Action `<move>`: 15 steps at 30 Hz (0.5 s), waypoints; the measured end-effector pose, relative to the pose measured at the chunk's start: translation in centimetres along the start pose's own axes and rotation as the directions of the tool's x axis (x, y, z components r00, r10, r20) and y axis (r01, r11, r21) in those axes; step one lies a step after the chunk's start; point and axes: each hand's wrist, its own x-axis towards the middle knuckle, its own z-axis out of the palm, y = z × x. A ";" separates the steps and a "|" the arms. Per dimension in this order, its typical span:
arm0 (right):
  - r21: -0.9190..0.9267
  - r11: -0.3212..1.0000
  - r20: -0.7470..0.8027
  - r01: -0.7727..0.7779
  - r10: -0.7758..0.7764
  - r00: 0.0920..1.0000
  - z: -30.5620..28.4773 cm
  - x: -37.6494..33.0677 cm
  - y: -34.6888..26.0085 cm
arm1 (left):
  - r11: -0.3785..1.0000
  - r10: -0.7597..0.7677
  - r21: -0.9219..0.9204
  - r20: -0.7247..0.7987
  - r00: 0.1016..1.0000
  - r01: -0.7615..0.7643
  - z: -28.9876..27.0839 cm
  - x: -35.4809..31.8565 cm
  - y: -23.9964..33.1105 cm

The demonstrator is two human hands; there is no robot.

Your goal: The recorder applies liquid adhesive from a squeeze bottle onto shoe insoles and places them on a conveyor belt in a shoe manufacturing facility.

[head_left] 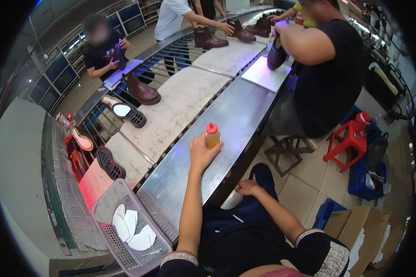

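Observation:
My left hand (pixel 203 153) is wrapped around a squeeze bottle (pixel 212 137) with a red cap and yellowish contents. The bottle stands upright on the metal table edge (pixel 189 168) beside the conveyor. Lower to the right, my right hand (pixel 248 187) rests on my dark-clothed leg near the knee, thumb apart from the fingers and nothing visible in it. Left of my left forearm, a pale plastic basket (pixel 164 251) holds several white cut pieces (pixel 130 224). A dark shoe sole (pixel 110 162) lies on the conveyor beyond the basket.
On the conveyor (pixel 171 99) are a brown boot (pixel 143 90), more soles (pixel 129 114) and further boots (pixel 210 39). A co-worker (pixel 330 69) sits at the right with a boot over a white board (pixel 266 74). Behind them are a red stool (pixel 349 143) and blue crates (pixel 367 177).

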 end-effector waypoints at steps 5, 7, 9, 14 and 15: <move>0.030 1.000 0.018 0.007 -0.007 1.000 -0.1 -0.1 0.0 | 1.000 0.024 0.002 -0.008 1.000 -0.024 -0.1 -0.2 0.1; 0.033 0.999 0.017 0.005 -0.006 1.000 -0.2 -0.3 0.0 | 1.000 -0.011 0.001 0.014 1.000 0.011 -0.1 -0.3 0.1; 0.009 1.000 0.029 -0.007 0.006 1.000 -0.3 -0.5 -0.1 | 1.000 -0.008 -0.026 0.024 1.000 0.009 0.0 -0.3 0.0; 0.038 0.999 0.039 -0.011 0.010 0.999 -0.5 -0.8 -0.3 | 0.999 -0.019 -0.034 0.001 1.000 0.019 0.2 -0.4 -0.4; 0.012 1.000 0.045 -0.021 0.020 0.999 -0.5 -0.8 -0.3 | 0.998 -0.026 -0.050 -0.024 0.999 0.025 0.2 -0.4 -0.6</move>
